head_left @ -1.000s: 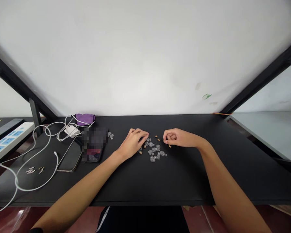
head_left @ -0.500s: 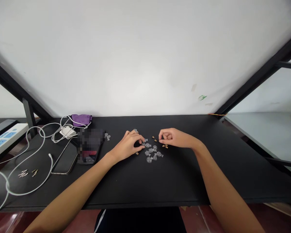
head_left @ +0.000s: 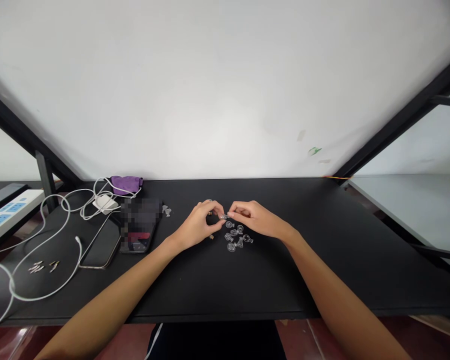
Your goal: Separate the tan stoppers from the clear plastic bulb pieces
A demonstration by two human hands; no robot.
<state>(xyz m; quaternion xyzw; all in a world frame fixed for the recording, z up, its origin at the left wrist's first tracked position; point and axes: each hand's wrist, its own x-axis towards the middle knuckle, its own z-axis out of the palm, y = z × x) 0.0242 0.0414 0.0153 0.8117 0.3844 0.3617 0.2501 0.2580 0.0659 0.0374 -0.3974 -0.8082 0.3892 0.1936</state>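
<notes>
My left hand (head_left: 202,223) pinches a small clear bottle (head_left: 223,217) between thumb and fingers, above the middle of the black table. At the bottle's right end, the closed fingertips of my right hand (head_left: 250,216) meet its neck; what they pinch is too small to make out. Several tiny clear bottles (head_left: 231,247) of various shapes lie loosely grouped just below my hands. A small tan piece (head_left: 211,237) lies under my left hand.
To the left on the black table (head_left: 210,295) are two phones (head_left: 101,245) (head_left: 140,225), a tangled white cable (head_left: 45,298), a white charger (head_left: 105,202), a purple pouch (head_left: 126,184) and small metallic pieces (head_left: 36,267). A power strip (head_left: 7,215) lies farther left.
My right hand has moved left from beside the tan pieces to the bottle at my left fingertips. My left hand has lifted the small bottle slightly.
</notes>
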